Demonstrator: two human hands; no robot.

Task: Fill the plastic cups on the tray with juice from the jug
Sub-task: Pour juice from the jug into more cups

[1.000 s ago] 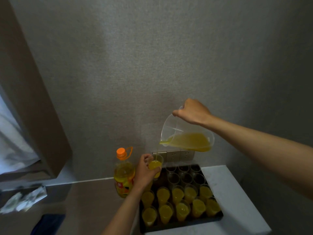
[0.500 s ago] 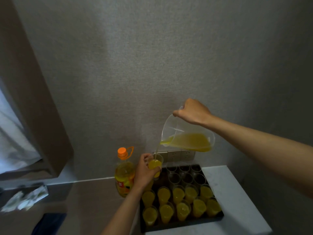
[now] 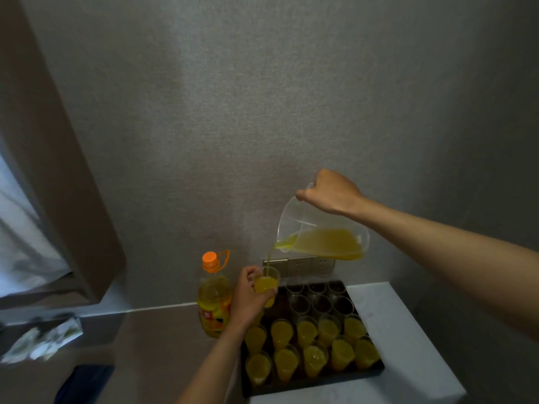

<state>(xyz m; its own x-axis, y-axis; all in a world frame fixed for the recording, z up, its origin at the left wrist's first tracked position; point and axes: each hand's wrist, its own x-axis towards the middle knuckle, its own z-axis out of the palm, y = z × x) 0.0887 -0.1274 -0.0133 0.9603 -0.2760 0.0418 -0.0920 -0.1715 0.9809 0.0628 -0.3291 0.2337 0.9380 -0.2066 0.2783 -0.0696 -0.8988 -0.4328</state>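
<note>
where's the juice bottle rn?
In the head view the juice bottle stands upright left of the black tray, close behind the left hand that holds a cup.

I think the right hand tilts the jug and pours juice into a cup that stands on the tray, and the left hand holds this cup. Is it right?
Not quite. The cup does not stand on the tray: the left hand holds it lifted above the tray's far left corner, as the head view shows. The rest is right: the right hand tilts the jug and pours juice into this cup.
</note>
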